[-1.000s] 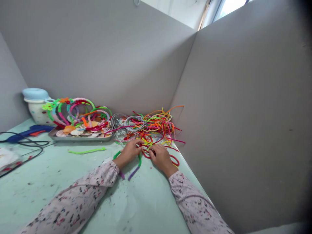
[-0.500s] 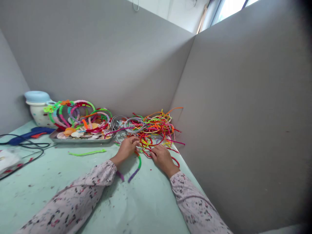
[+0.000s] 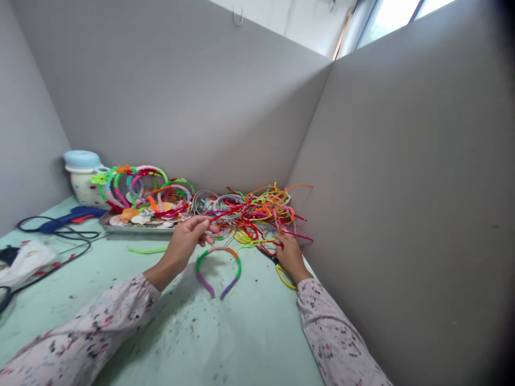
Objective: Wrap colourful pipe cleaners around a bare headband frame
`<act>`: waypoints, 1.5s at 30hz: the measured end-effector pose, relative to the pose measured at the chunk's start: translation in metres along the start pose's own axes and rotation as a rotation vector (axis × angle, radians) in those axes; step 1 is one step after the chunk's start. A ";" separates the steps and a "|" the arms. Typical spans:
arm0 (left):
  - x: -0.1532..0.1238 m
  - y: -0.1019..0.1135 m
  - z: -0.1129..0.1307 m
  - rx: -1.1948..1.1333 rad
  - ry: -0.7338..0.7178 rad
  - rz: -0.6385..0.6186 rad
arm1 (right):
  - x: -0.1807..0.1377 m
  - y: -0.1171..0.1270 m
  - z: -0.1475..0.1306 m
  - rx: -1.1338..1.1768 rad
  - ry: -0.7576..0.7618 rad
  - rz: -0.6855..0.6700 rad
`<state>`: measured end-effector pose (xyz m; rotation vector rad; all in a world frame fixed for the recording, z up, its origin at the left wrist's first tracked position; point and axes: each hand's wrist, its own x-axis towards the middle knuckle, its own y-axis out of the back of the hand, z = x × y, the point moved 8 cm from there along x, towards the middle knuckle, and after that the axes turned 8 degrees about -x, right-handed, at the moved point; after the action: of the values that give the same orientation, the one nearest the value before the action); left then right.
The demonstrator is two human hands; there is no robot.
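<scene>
My left hand point(image 3: 187, 239) is raised over the table, its thumb and finger pinching a red pipe cleaner point(image 3: 228, 212) that runs back toward the tangled pile of pipe cleaners point(image 3: 267, 206). At the pile's right front edge, my right hand point(image 3: 288, 252) has its fingers closed at a red pipe cleaner; their tips are partly hidden. Beneath that hand lie scissors with yellow handles point(image 3: 285, 277). A headband wrapped in green, orange and purple point(image 3: 240, 266) lies on the table between my hands, touched by neither.
Left of the pile, a metal tray point(image 3: 137, 229) holds shells and several wrapped headbands point(image 3: 140, 182). Grey wire hoops point(image 3: 225, 206) lie between tray and pile. A blue glue gun point(image 3: 64, 220) with a black cord, a lidded white jar point(image 3: 84, 182) and a green pipe cleaner point(image 3: 145, 250) are farther left. Grey panels point(image 3: 382, 187) enclose the table.
My left hand has moved left and up, drawing out a red pipe cleaner. My right hand has shifted right. The headband and scissors now show more fully. The view has turned slightly left.
</scene>
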<state>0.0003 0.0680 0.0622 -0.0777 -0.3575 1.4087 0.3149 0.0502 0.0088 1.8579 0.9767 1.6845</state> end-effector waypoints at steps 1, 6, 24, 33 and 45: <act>-0.002 0.004 -0.008 -0.018 0.025 0.004 | 0.001 0.002 -0.002 0.014 0.005 0.008; -0.006 0.012 -0.038 -0.076 0.104 -0.008 | 0.002 0.023 -0.025 0.077 0.058 0.063; -0.057 -0.046 -0.065 0.136 0.134 -0.274 | -0.031 0.027 -0.119 0.690 0.059 -0.212; -0.058 -0.047 -0.078 0.182 0.165 -0.330 | -0.036 0.016 -0.124 0.838 -0.077 -0.207; -0.064 -0.052 -0.076 0.363 0.075 -0.415 | -0.035 0.016 -0.126 0.806 -0.071 -0.219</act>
<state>0.0644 0.0088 -0.0089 0.2292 -0.0447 1.0364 0.1950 -0.0030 0.0170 2.1298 1.9441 1.1557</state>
